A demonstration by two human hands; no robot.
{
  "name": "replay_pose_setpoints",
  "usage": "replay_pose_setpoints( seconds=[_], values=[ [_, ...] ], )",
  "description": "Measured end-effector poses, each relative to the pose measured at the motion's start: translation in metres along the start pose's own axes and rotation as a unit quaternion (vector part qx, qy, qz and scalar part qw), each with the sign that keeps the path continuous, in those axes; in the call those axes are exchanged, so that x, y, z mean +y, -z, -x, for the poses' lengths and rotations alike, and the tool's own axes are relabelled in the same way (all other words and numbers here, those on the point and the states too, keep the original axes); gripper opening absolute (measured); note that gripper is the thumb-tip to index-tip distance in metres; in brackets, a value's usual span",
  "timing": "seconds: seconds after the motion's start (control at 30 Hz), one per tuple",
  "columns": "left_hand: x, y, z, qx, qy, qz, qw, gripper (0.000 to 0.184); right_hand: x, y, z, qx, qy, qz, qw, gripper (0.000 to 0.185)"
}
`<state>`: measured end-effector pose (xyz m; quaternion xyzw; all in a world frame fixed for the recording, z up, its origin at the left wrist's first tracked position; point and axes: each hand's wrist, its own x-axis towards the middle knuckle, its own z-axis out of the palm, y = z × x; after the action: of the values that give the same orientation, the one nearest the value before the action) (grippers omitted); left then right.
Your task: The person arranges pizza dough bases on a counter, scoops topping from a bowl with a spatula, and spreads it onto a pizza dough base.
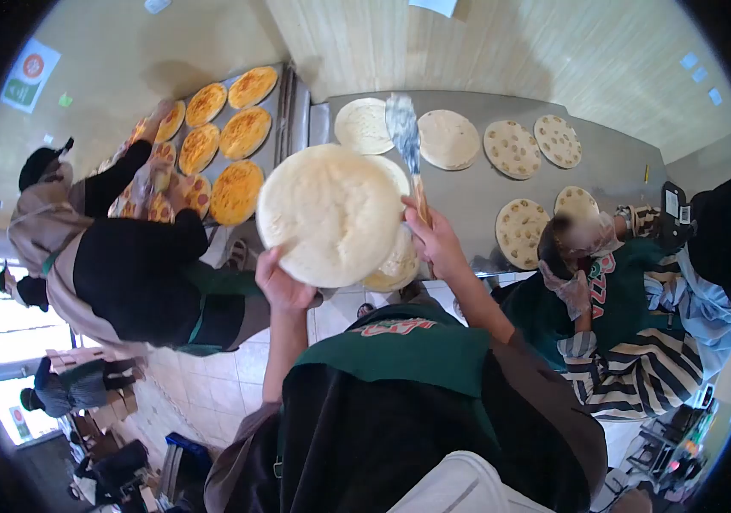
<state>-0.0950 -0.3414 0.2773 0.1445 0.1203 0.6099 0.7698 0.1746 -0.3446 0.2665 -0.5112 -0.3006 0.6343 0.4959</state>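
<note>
A round pale pizza base [331, 218] is lifted before me. My left hand [286, 284] is closed on its lower left edge, thumb on top. My right hand [436, 241] is closed around the wooden handle of a spatula [403, 124], whose broad blade points away from me and is smeared with white cream. Partly covered by the lifted base, a pale round thing, perhaps a bowl of cream [395, 267], shows beside my right hand; I cannot tell what supports it. On the metal table [477, 192] beyond lie a white-coated base [364, 126] and a plainer base [448, 139].
Further right on the table are several bases with brownish topping pieces [512, 149]. A gloved co-worker [613, 299] stands at the right edge. To the left, another person [147, 274] reaches over trays of golden pizzas [236, 191]. Wall panels [408, 51] rise behind the table.
</note>
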Motion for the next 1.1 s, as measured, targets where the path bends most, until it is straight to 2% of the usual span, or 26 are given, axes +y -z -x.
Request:
replay_pose_setpoints(
  seconds=[0.03,0.1,0.13,0.17,0.2,0.23,0.27,0.33,0.43,0.53,0.67,0.77,0.8,0.83,0.9,1.0,1.1],
  values=[
    [-0.005,0.003,-0.003,-0.014,0.018,0.026,0.999,0.063,-0.001,-0.006,0.0,-0.037,0.002,0.015,0.999,0.046],
    [-0.021,-0.012,-0.008,-0.063,0.041,0.127,0.989,0.07,-0.005,-0.027,0.005,-0.045,0.062,-0.037,0.996,0.048],
    [-0.036,0.014,-0.008,0.017,-0.009,0.015,1.0,0.071,-0.005,-0.034,0.006,-0.047,0.091,-0.063,0.993,0.049],
    [-0.051,0.039,-0.009,0.107,-0.04,-0.104,0.988,0.073,-0.002,-0.036,0.007,-0.055,0.096,-0.032,0.993,0.048],
    [-0.063,0.051,-0.014,0.149,-0.04,-0.126,0.98,0.073,0.003,-0.035,0.007,-0.062,0.1,-0.003,0.993,0.048],
    [-0.071,0.057,-0.016,0.134,-0.028,-0.082,0.987,0.073,0.011,-0.032,0.007,-0.068,0.104,0.025,0.992,0.048],
    [-0.078,0.06,-0.019,0.112,-0.013,-0.033,0.993,0.073,0.023,-0.028,0.007,-0.034,0.165,0.104,0.98,0.046],
    [-0.082,0.067,-0.021,0.082,0.009,0.016,0.996,0.072,0.036,-0.022,0.007,0.035,0.288,0.255,0.923,0.041],
    [-0.076,0.078,-0.021,0.071,0.023,0.038,0.996,0.072,0.032,-0.013,0.045,0.139,0.289,0.47,0.823,0.034],
    [-0.067,0.088,-0.024,0.069,0.03,0.051,0.996,0.072,0.045,-0.014,0.082,0.087,0.237,0.645,0.721,0.03],
    [-0.047,0.104,-0.027,0.074,0.029,0.057,0.995,0.072,0.059,-0.01,0.111,0.004,0.264,0.583,0.768,0.03],
    [-0.02,0.119,-0.02,0.076,0.024,0.059,0.995,0.072,0.051,0.013,0.113,-0.077,0.053,0.422,0.902,0.028],
    [-0.01,0.125,-0.014,0.078,0.024,0.06,0.995,0.071,0.056,0.03,0.107,-0.061,-0.085,0.316,0.943,0.03],
    [-0.002,0.129,-0.007,0.082,0.021,0.063,0.994,0.071,0.055,0.038,0.105,-0.03,-0.072,0.255,0.964,0.033],
    [0.011,0.14,0.011,0.092,0.016,0.068,0.993,0.071,0.052,0.058,0.091,0.01,-0.013,0.452,0.892,0.035],
    [0.014,0.154,0.039,0.109,0.016,0.077,0.991,0.071,0.074,0.064,0.085,0.031,0.077,0.637,0.766,0.035],
    [-0.002,0.163,0.058,0.125,0.021,0.086,0.988,0.071,0.09,0.052,0.081,0.031,0.106,0.688,0.717,0.033]
  ],
)
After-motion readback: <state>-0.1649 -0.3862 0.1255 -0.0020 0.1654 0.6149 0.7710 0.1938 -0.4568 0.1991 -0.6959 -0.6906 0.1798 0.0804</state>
